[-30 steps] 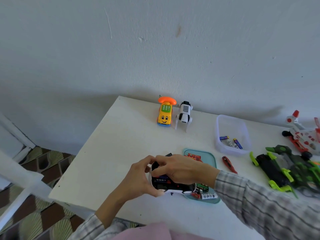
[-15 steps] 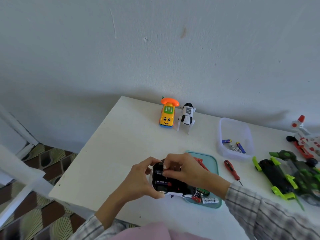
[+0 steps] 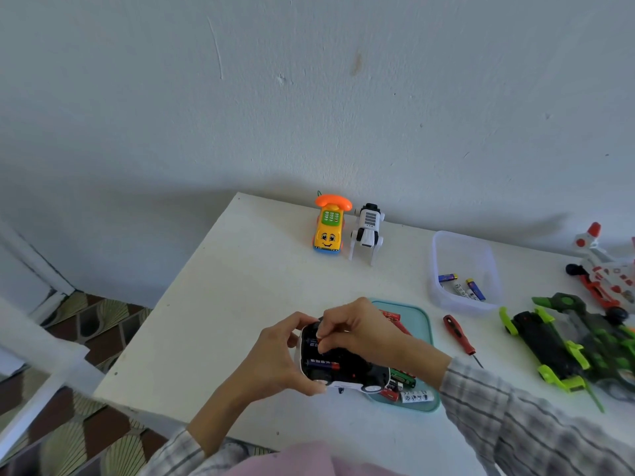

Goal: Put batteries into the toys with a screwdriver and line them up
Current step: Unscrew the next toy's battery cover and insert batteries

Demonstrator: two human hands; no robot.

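While the left hand point(image 3: 275, 359) grips the upturned black-and-white toy car point(image 3: 340, 369) at the tabletop's near edge, the right hand point(image 3: 357, 333) pinches a battery into it; two toys stand lined at the far edge, others wait.

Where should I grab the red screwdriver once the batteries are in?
Grip the red screwdriver by its thick handle, coming from above. It lies flat on the table between the teal tray and the green toy car, with its thin tip pointing toward you.
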